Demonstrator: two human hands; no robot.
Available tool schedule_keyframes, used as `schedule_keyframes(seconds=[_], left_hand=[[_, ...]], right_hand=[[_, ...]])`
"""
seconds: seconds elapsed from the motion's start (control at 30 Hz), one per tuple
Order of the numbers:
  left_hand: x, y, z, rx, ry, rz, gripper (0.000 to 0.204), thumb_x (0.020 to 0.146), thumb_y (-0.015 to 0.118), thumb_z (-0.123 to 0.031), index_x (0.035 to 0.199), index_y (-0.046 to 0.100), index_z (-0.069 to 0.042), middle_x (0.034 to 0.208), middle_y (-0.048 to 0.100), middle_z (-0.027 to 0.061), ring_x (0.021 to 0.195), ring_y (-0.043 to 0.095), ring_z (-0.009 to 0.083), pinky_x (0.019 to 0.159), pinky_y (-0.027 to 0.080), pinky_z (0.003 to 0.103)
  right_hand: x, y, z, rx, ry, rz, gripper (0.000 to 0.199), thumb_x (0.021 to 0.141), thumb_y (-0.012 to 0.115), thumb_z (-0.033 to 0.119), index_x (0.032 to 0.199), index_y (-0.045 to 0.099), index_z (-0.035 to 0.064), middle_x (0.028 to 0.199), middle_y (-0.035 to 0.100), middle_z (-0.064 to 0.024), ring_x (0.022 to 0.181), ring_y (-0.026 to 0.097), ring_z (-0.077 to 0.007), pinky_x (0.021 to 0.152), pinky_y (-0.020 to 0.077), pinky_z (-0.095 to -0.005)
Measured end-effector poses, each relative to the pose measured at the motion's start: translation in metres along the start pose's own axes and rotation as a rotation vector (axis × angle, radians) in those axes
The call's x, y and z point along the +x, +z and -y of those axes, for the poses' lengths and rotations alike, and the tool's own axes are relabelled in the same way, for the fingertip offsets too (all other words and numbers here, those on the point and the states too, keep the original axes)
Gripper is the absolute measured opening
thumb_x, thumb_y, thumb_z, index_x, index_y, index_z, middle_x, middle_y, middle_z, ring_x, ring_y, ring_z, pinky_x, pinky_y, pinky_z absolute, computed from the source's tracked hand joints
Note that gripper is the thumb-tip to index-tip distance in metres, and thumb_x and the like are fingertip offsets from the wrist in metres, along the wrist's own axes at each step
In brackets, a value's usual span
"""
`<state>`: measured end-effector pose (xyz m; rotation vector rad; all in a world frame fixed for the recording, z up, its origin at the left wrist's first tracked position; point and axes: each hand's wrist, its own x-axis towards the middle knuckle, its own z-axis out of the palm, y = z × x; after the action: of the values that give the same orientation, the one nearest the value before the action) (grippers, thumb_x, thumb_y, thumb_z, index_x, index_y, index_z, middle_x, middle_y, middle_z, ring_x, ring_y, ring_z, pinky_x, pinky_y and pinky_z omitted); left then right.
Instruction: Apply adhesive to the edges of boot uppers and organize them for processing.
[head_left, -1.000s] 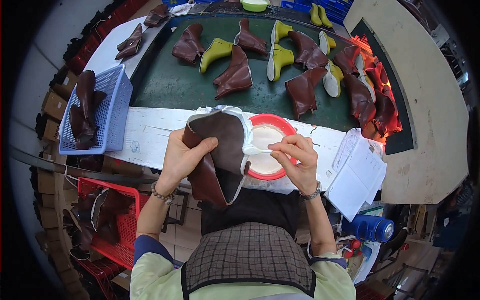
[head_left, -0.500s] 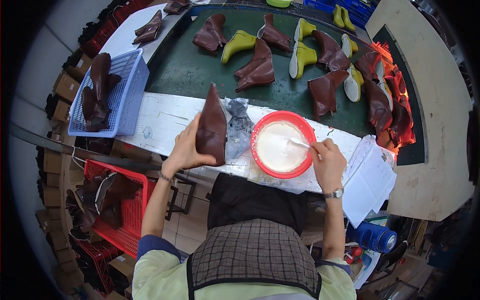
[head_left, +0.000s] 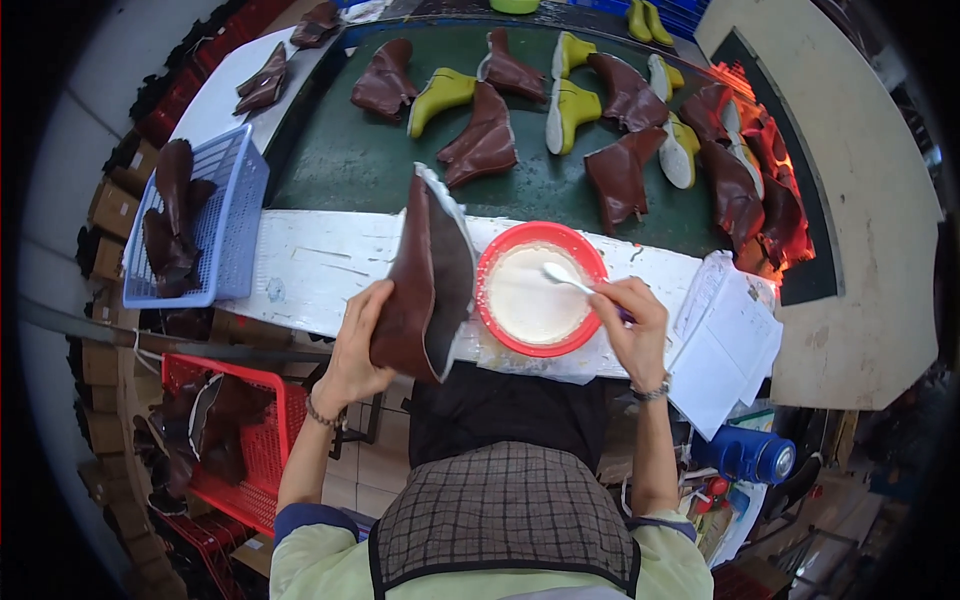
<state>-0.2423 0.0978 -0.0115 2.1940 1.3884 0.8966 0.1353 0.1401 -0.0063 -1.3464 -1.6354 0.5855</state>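
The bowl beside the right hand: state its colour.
Red bowl holding white liquid; the head view shows it.

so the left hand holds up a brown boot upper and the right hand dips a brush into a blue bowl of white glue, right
Not quite: the bowl is red, not blue, as the head view shows. The rest holds: the left hand holds up a brown boot upper, and the right hand dips a brush into the white glue in that bowl.
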Motion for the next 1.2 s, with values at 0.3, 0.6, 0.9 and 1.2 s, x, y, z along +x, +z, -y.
schedule_keyframes(seconds=[0.3, 0.6, 0.9, 1.2], left_hand=[[0.011, 0.009, -0.038, -0.223, 0.177, -0.035, 0.097, 0.068, 0.083, -0.001, 0.151, 0.033, 0.000, 0.144, 0.047, 0.0230, 0.126, 0.054, 0.0387, 0.106, 0.045, 0.042], [0.039, 0.031, -0.034, -0.189, 0.152, -0.317, 0.099, 0.069, 0.088, -0.002, 0.151, 0.032, -0.001, 0.142, 0.047, 0.0222, 0.125, 0.053, 0.0357, 0.103, 0.046, 0.041], [0.065, 0.028, -0.026, 0.144, 0.267, -0.451, 0.101, 0.070, 0.087, 0.001, 0.153, 0.029, -0.002, 0.149, 0.041, 0.0191, 0.132, 0.049, 0.0278, 0.106, 0.044, 0.038], [0.004, 0.035, -0.009, -0.683, -0.237, 0.022, 0.081, 0.077, 0.081, -0.003, 0.147, 0.042, 0.003, 0.134, 0.058, 0.0153, 0.115, 0.060, 0.0253, 0.100, 0.048, 0.037]], right_hand=[[0.038, 0.014, 0.021, 0.139, -0.259, -0.013, 0.017, 0.084, 0.080, 0.004, 0.101, 0.077, 0.0017, 0.089, 0.067, -0.0058, 0.070, 0.060, -0.0095, 0.058, 0.0459, -0.0233], [0.001, 0.013, 0.032, 0.194, -0.194, 0.052, 0.017, 0.082, 0.081, 0.001, 0.099, 0.077, 0.0004, 0.090, 0.067, -0.0056, 0.071, 0.064, -0.0092, 0.060, 0.0491, -0.0223], [-0.010, 0.014, 0.044, 0.134, -0.227, 0.172, 0.015, 0.080, 0.082, 0.006, 0.095, 0.078, 0.0046, 0.085, 0.068, -0.0059, 0.071, 0.067, -0.0168, 0.061, 0.0516, -0.0269], [0.008, 0.026, 0.021, 0.686, 0.336, 0.148, 0.043, 0.089, 0.075, 0.007, 0.131, 0.065, 0.0015, 0.107, 0.066, -0.0022, 0.063, 0.046, -0.0036, 0.054, 0.0370, -0.0188]])
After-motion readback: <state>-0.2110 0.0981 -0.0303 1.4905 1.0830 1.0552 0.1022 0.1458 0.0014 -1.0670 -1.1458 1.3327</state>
